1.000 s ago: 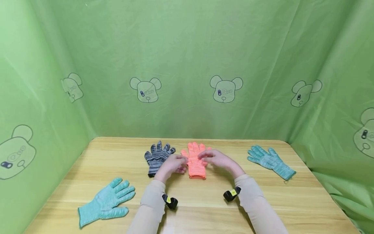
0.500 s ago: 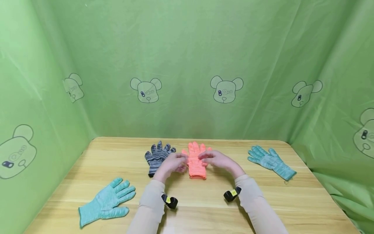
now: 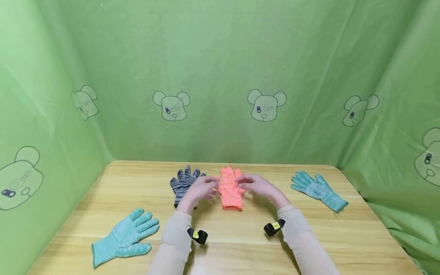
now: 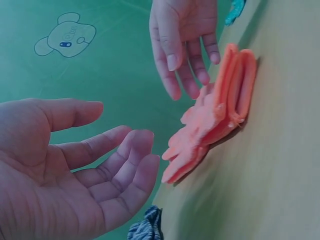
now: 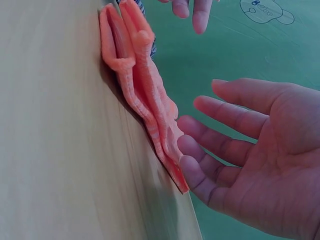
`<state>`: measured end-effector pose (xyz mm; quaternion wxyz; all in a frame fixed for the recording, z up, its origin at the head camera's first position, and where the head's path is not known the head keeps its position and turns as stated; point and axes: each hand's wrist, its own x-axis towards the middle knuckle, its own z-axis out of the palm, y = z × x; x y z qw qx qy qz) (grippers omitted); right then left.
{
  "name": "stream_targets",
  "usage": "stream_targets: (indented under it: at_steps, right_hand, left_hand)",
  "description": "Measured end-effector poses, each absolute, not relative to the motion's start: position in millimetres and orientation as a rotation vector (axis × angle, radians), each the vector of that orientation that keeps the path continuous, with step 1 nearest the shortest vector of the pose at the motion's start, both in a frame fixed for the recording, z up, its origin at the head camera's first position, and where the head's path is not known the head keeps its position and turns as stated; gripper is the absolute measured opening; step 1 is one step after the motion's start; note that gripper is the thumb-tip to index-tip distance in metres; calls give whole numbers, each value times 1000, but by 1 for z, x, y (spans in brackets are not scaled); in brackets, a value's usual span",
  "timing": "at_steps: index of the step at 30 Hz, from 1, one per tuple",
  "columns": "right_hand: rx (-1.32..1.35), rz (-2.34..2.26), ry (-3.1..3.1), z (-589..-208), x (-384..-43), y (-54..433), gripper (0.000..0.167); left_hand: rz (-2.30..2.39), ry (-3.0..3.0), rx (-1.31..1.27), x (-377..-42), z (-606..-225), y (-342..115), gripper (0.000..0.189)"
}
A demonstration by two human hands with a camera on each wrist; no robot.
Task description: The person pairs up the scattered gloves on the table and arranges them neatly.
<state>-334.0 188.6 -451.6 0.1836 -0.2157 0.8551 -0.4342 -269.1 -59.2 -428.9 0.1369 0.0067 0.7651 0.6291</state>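
Two orange knit gloves [image 3: 232, 198] lie stacked at the middle of the table, fingers pointing away; the wrist views show their two cuffs one over the other. My left hand [image 3: 198, 190] hovers at their left side with relaxed fingers, holding nothing and apart from the fabric in the left wrist view. Over on the right side, my right hand [image 3: 259, 186] is held with loosely bent fingers; its fingertips [image 5: 189, 167] are close to the orange gloves, and I cannot tell whether they touch. A dark grey striped glove [image 3: 180, 188] lies partly hidden behind my left hand.
One teal glove [image 3: 125, 236] lies at the front left of the wooden table [image 3: 233, 252], another teal glove [image 3: 317, 190] at the right. Green curtains [image 3: 220, 76] with bear-head prints stand around the table's back and sides.
Both hands have drawn slightly apart and away from the orange gloves, the left one moving left over the grey striped glove. The gloves have stayed in place.
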Motion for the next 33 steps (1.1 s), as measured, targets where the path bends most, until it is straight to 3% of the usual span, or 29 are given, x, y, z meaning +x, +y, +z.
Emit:
stream_targets:
  at_steps: [33]
  right_hand:
    - [-586,-1296,2479,-437,-326,212,45]
  left_hand:
    - [1676,2556,105,-244,-410,-94,37]
